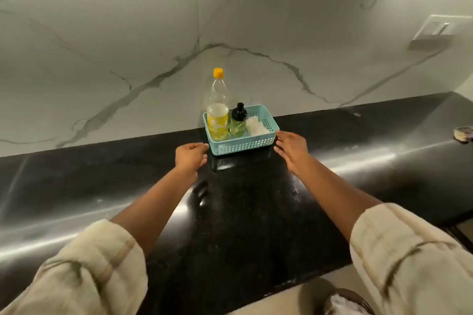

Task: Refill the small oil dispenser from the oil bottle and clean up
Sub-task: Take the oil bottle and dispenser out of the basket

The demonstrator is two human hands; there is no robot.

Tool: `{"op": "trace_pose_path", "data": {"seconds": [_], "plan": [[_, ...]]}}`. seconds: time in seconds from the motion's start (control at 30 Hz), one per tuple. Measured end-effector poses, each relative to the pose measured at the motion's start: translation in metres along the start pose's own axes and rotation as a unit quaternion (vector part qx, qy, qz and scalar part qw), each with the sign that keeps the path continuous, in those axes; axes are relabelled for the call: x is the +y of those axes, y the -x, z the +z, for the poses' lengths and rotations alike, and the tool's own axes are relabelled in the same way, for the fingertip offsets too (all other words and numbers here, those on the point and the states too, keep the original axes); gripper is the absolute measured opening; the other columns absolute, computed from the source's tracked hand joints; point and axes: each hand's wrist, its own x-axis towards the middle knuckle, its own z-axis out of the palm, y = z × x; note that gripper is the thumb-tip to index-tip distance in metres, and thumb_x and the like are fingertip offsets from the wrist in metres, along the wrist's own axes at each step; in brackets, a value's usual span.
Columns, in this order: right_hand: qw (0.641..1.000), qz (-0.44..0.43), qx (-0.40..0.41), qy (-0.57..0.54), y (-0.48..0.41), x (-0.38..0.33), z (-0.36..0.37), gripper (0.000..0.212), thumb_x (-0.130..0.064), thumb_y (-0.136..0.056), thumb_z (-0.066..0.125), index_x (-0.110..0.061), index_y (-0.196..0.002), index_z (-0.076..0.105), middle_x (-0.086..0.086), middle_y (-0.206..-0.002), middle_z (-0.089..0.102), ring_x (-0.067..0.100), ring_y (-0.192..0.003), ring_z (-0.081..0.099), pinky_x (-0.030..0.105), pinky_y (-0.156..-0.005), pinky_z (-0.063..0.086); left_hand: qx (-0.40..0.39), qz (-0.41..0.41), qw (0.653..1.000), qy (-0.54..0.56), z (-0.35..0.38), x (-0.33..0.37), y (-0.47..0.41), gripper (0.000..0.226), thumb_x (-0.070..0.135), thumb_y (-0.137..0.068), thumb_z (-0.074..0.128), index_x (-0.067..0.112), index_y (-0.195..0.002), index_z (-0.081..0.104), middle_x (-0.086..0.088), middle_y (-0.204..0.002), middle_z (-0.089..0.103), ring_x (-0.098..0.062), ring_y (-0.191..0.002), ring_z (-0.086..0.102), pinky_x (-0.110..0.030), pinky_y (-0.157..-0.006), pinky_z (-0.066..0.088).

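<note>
A teal perforated basket point(243, 147) stands on the black counter against the marble wall. Inside it, at the left, a clear oil bottle point(217, 110) with an orange cap stands upright, with yellow oil in its lower part. Beside it is the small glass dispenser point(238, 123) with a black pump top and some oil inside. A white folded cloth point(256, 126) lies at the basket's right. My left hand point(190, 156) hovers by the basket's front left corner, fingers loosely curled. My right hand point(290, 148) is at the front right corner, fingers apart. Neither hand holds anything.
The glossy black counter point(245, 212) stretches left and right. A small round object point(463, 133) lies at the far right edge. A white switch plate point(435, 30) is on the wall. A bin with white paper point(343, 304) sits below the counter's front edge.
</note>
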Motion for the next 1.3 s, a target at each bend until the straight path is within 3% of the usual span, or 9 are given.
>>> {"op": "trace_pose_path", "data": {"seconds": [0.1,0.23,0.37,0.47,0.73,0.97,1.13,1.23,1.3], "plan": [[0.998,-0.007,0.038,0.055,-0.027,-0.002,0.004,0.040,-0.019,-0.102,0.071,0.003,-0.133,0.062,0.013,-0.106,0.072,0.015,-0.100,0.065,0.043,-0.107,0.057,0.044,-0.009,0.998,-0.046,0.014,0.007,-0.028,0.014,0.015,-0.094,0.083,0.007,-0.100,0.074,-0.011,-0.093,0.074,-0.024,-0.085,0.067,-0.038,-0.086,0.063],[0.991,-0.025,0.070,0.109,-0.060,0.002,0.012,0.063,-0.024,-0.100,0.072,-0.009,-0.156,0.047,0.016,-0.153,0.057,0.023,-0.125,0.059,0.042,-0.118,0.046,0.075,0.000,0.990,-0.122,0.025,0.008,-0.064,0.025,0.024,-0.089,0.087,0.003,-0.100,0.078,-0.021,-0.097,0.076,-0.032,-0.089,0.076,-0.044,-0.090,0.063],[0.987,-0.037,0.068,0.142,-0.084,0.001,0.019,0.067,-0.021,-0.105,0.065,-0.007,-0.163,0.035,0.014,-0.164,0.044,0.029,-0.144,0.050,0.032,-0.108,0.043,0.067,0.003,0.987,-0.148,0.035,0.012,-0.077,0.026,0.016,-0.094,0.083,0.012,-0.074,0.068,-0.012,-0.084,0.070,-0.028,-0.080,0.068,-0.043,-0.090,0.065],[0.981,-0.043,0.067,0.176,-0.101,0.003,0.022,0.059,-0.018,-0.108,0.061,-0.005,-0.160,0.038,0.016,-0.157,0.052,0.029,-0.134,0.058,0.029,-0.099,0.045,0.062,-0.007,0.985,-0.159,0.040,0.009,-0.086,0.022,0.012,-0.093,0.083,0.013,-0.077,0.068,-0.017,-0.100,0.075,-0.031,-0.090,0.075,-0.048,-0.093,0.066],[0.952,-0.070,0.085,0.286,-0.102,0.009,0.010,0.034,-0.003,-0.103,0.063,-0.006,-0.136,0.069,0.018,-0.131,0.072,0.020,-0.098,0.068,0.029,-0.081,0.059,0.036,0.007,0.971,-0.235,0.032,0.015,-0.084,0.022,0.001,-0.093,0.079,0.010,-0.075,0.069,-0.011,-0.088,0.071,-0.029,-0.094,0.076,-0.048,-0.091,0.066],[0.951,-0.073,0.082,0.290,-0.035,0.035,-0.016,0.038,-0.003,-0.102,0.059,-0.007,-0.139,0.066,0.015,-0.129,0.073,0.019,-0.092,0.070,0.028,-0.070,0.063,0.012,0.012,0.974,-0.224,0.004,-0.013,-0.017,0.014,0.000,-0.092,0.077,0.010,-0.083,0.079,-0.018,-0.097,0.080,-0.025,-0.083,0.077,-0.044,-0.086,0.067],[0.958,-0.071,0.101,0.258,0.030,0.060,-0.041,0.041,-0.003,-0.103,0.059,-0.009,-0.144,0.062,0.011,-0.130,0.073,0.009,-0.083,0.067,0.012,-0.056,0.049,0.006,0.008,0.982,-0.189,-0.014,-0.042,0.053,0.013,-0.001,-0.093,0.077,0.006,-0.102,0.084,-0.012,-0.095,0.083,-0.023,-0.086,0.080,-0.044,-0.089,0.067],[0.958,-0.068,0.102,0.261,0.052,0.082,-0.058,0.040,-0.006,-0.103,0.061,-0.011,-0.143,0.063,0.010,-0.129,0.074,-0.002,-0.077,0.066,0.008,-0.051,0.051,0.010,-0.008,0.983,-0.182,-0.024,-0.059,0.091,0.019,0.002,-0.092,0.079,0.020,-0.090,0.084,-0.003,-0.089,0.085,-0.020,-0.084,0.081,-0.045,-0.089,0.067],[0.959,-0.071,0.107,0.252,0.068,0.092,-0.068,0.038,-0.007,-0.103,0.062,-0.011,-0.142,0.065,0.011,-0.128,0.074,0.003,-0.078,0.068,0.009,-0.057,0.055,0.014,-0.012,0.984,-0.176,-0.030,-0.069,0.109,0.023,0.005,-0.093,0.080,0.026,-0.086,0.083,0.002,-0.087,0.085,-0.020,-0.086,0.083,-0.047,-0.089,0.067]]}}
